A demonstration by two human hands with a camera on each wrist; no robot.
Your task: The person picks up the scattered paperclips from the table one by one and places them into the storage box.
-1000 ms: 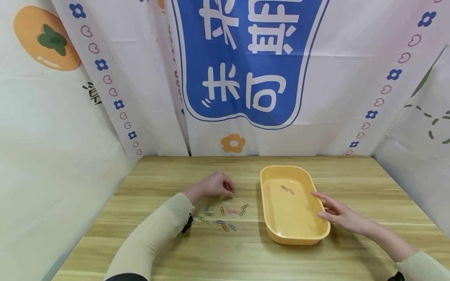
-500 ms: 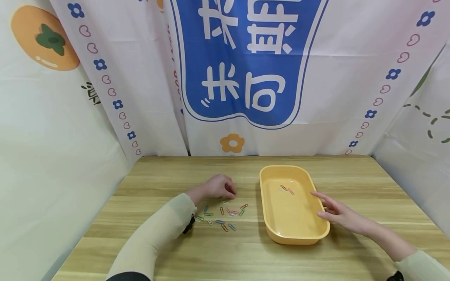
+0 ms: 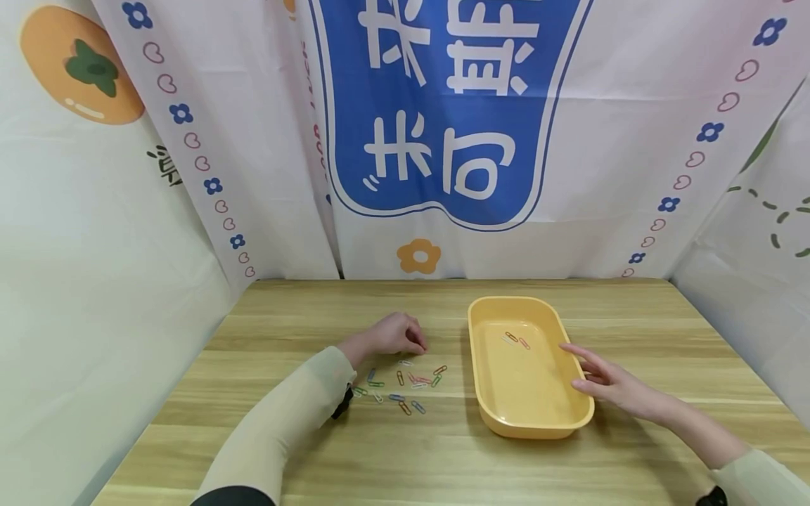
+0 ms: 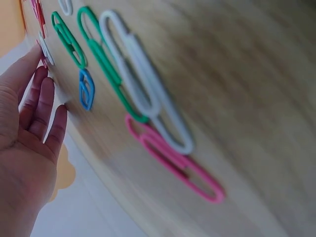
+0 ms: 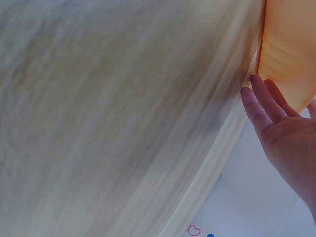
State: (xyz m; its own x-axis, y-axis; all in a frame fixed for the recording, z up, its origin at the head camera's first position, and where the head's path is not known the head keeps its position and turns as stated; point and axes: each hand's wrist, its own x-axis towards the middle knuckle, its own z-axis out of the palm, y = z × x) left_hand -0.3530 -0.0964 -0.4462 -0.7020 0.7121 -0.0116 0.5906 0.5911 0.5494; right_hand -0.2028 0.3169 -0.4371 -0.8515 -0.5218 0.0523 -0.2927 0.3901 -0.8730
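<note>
Bent over the tabletop, my left hand (image 3: pixel 397 334) brings thumb and forefinger together. A small reddish paper clip (image 4: pixel 45 61) shows between the fingertips in the left wrist view, partly hidden. Beside that hand lies a white paper clip (image 3: pixel 406 363). Several more clips in pink, green, blue, white and orange-brown are scattered nearer, including a blue clip (image 3: pixel 418 407) and a green clip (image 4: pixel 69 39). My right hand (image 3: pixel 623 390) rests against the right side of a yellow tray (image 3: pixel 479 379), its fingers fairly straight, forefinger and thumb touching the rim.
Inside the tray lie a pink clip (image 3: pixel 524 344), an orange-brown clip (image 3: pixel 511 336) and a pale one. The wooden table (image 3: pixel 443 464) ends at a printed white cloth (image 3: pixel 380 246) behind, with cloth on both sides too.
The left hand's fingertips have drawn together and shifted slightly right. The right hand and the tray have stayed in place.
</note>
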